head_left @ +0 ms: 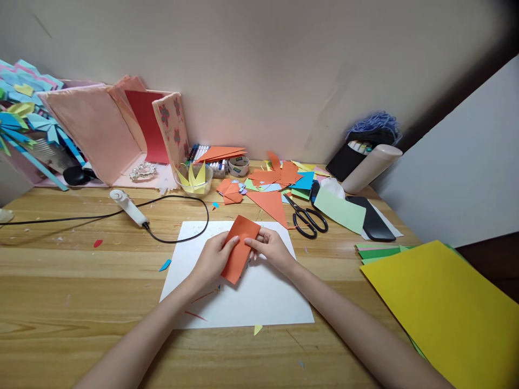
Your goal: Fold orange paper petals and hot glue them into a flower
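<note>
Both hands hold an orange piece of paper (240, 254), a tilted rectangle that looks folded, above a white sheet (279, 302). My left hand (213, 255) grips its left edge, thumb on top and fingers hidden behind. On the upper right edge, my right hand (273, 248) pinches the paper with its thumb on the front. Black-handled scissors (306, 216) lie on the wooden table beyond my right hand. A large orange paper triangle (271, 206) rests just left of them. Small paper scraps, one of them blue (165, 265), are scattered around the white sheet.
A white glue gun (128, 208) with a looping black cord lies to the left. Behind stand a plastic cup (194, 181) of yellow paper shapes, a tape roll (238, 166) and a pink box (87, 129). At right are a phone (375, 219) and yellow sheets (441, 302).
</note>
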`<move>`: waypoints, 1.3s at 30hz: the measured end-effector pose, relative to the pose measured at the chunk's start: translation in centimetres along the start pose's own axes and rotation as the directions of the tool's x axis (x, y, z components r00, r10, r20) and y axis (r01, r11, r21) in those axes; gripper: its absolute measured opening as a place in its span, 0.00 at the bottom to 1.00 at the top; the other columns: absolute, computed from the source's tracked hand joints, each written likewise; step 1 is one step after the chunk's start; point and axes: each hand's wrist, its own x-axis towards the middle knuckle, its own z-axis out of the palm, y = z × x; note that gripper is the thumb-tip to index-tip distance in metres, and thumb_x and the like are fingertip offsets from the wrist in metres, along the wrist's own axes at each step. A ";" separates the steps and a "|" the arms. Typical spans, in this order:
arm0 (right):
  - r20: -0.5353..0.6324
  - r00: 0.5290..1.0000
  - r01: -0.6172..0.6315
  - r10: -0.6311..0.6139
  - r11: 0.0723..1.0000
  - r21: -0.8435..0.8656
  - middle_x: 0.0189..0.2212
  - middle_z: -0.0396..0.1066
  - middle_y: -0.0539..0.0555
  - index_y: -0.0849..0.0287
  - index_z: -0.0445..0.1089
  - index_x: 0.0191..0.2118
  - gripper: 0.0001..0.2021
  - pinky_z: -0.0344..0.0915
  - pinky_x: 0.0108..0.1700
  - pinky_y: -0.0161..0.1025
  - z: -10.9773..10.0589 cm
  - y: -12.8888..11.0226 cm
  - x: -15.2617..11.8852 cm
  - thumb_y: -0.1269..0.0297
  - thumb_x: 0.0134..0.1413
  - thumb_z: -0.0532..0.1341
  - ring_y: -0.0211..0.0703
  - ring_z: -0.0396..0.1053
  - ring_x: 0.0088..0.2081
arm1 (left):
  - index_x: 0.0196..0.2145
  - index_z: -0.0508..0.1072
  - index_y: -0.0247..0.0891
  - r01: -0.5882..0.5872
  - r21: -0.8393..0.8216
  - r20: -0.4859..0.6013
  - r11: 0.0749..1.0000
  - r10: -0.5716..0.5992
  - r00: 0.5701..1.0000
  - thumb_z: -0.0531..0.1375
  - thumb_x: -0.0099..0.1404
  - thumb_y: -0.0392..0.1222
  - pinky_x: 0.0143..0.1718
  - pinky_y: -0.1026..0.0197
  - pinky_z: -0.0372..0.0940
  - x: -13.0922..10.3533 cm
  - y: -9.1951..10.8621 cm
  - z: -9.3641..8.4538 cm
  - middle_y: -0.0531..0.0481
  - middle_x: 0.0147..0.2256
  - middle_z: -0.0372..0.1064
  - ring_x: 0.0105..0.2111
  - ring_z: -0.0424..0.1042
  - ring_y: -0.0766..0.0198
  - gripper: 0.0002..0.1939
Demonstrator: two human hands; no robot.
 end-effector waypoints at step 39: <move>-0.128 0.987 0.091 -0.102 0.992 -0.087 0.14 0.64 0.46 0.61 0.67 0.29 0.14 0.55 0.18 0.29 -0.8 0.0 0.4 0.53 0.51 0.58 0.31 0.59 0.15 | 0.21 0.67 0.34 0.118 0.046 0.098 0.992 -0.122 0.988 0.53 0.57 0.55 0.20 0.66 0.49 0.8 -0.4 -1.1 0.54 0.19 0.61 0.19 0.56 0.68 0.20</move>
